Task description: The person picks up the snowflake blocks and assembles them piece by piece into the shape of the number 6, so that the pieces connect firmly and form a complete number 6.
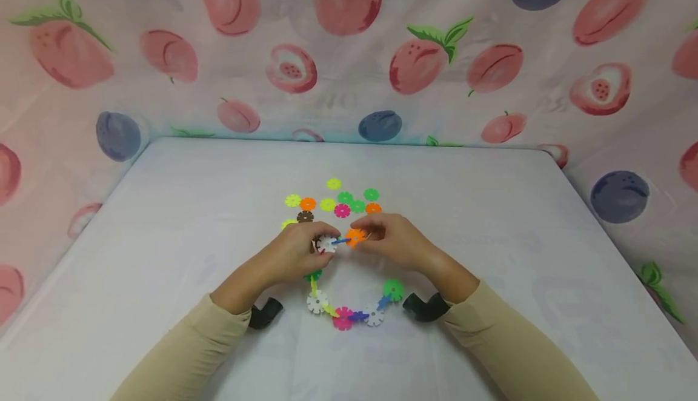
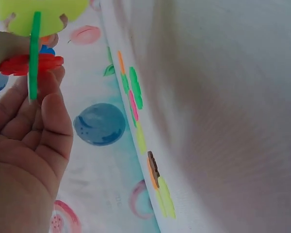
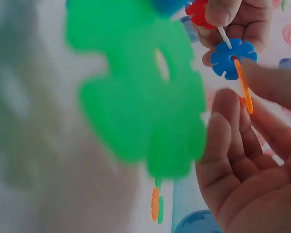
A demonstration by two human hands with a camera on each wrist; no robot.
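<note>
Nearest the person, a chain of snowflake discs point(image 1: 343, 313) curves across the white table point(image 1: 518, 219) like a hanging loop: a white disc, a pink one, a purple link, another white and a green disc point(image 1: 392, 289) at its 3 o'clock end. From its 9 o'clock end the chain climbs past a green piece toward the hands.

Above the loop, at its 12 o'clock, both hands meet. The left hand point(image 1: 297, 252) has its fingers curled round a white disc point(image 1: 326, 244). The right hand point(image 1: 395, 240) pinches an orange disc point(image 1: 355, 237) between fingertips. A blue disc point(image 3: 233, 58) sits edge-on between the two, slotted into both; the right wrist view shows the orange disc's edge set into its notch, with a red disc point(image 3: 199, 13) behind it.

Farther off, at 12 o'clock from the hands, loose discs point(image 1: 335, 202) lie scattered on the table: yellow-green, orange, brown, pink and green.

Beyond the table edge hangs a fruit-print cloth point(image 1: 349, 49)
</note>
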